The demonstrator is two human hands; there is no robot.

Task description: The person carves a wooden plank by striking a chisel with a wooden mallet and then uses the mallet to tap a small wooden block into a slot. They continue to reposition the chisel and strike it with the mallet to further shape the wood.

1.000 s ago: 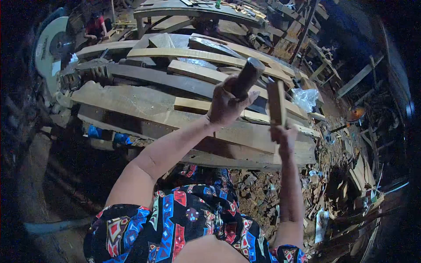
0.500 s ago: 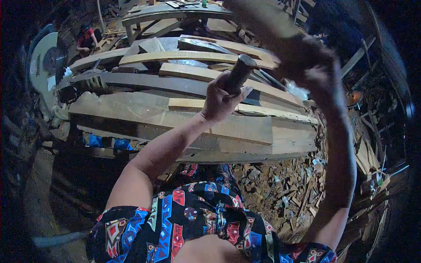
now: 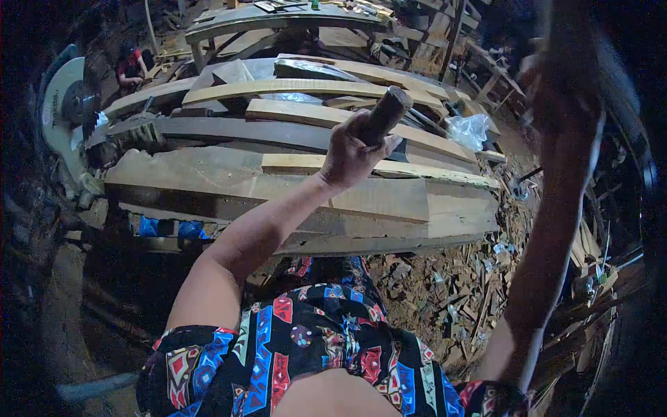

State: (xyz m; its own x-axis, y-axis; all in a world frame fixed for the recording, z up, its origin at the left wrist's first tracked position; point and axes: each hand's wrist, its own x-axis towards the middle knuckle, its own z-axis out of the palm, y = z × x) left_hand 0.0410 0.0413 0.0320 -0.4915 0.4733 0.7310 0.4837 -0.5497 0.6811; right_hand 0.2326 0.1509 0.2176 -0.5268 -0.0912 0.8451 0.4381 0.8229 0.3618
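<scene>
My left hand (image 3: 347, 154) is wrapped round a thick, dark wooden handle (image 3: 386, 115) with a flat, worn end, like a chisel's. The handle tilts up to the right, and its lower end is hidden behind the hand. Just below lie a pale narrow wooden strip (image 3: 445, 175) and a wide plank (image 3: 375, 198). Raised high at the upper right, my right hand (image 3: 564, 104) is closed round a long, thick tool that looks like a wooden mallet (image 3: 568, 31). Both are dark and smeared by motion.
Several curved wooden beams (image 3: 292, 86) lie across the bench. At far left stands a circular saw (image 3: 61, 111). A clear plastic bag (image 3: 469, 131) sits at the bench's right end. Wood chips (image 3: 445, 292) cover the ground. Another person (image 3: 130, 68) crouches at the back left.
My right hand has swung up and to the right with the mallet, away from the handle. My left hand has stayed nearly still, and the view has shifted slightly.
</scene>
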